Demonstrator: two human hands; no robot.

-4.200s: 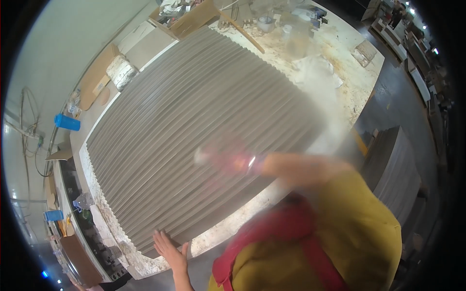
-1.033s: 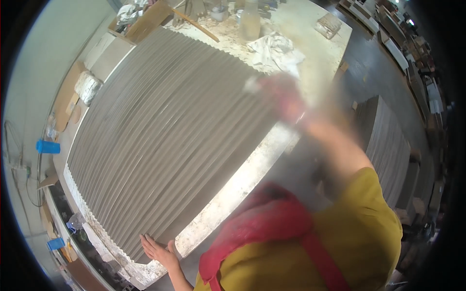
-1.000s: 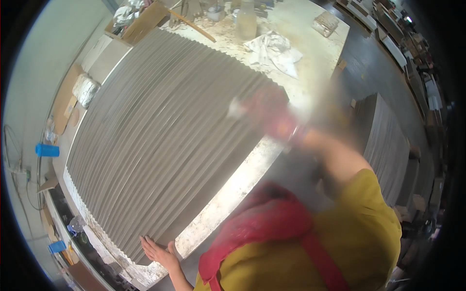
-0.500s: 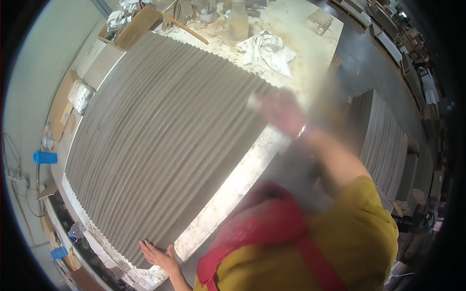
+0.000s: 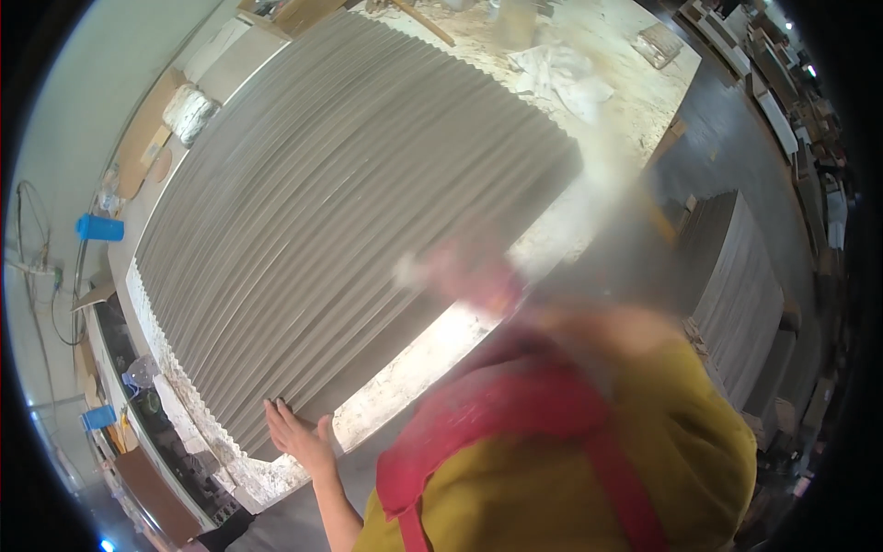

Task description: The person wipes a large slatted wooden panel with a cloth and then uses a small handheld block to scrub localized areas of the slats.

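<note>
A wide row of long grey-brown strips [image 5: 349,212], overlapping like steps, covers most of the white-smeared worktable [image 5: 395,377]. My left hand [image 5: 301,437] rests at the strips' near left end, its fingers stretched out and the thumb apart. Over the near edge of the strips is my right hand [image 5: 474,271], badly smeared by motion. A pale, blurred patch shows at its fingertips; whether it is a held thing cannot be made out.
A crumpled white cloth [image 5: 561,78] and a flat block [image 5: 657,44] lie on the table's far part. To the right stands a stack of grey boards [image 5: 736,285]. A blue cup [image 5: 99,227] and a wrapped white bundle [image 5: 189,113] are along the left side.
My right hand has come from the far right end of the strips back along their near edge, toward my body. My left hand stays at the near left end. The whole view has shifted.
</note>
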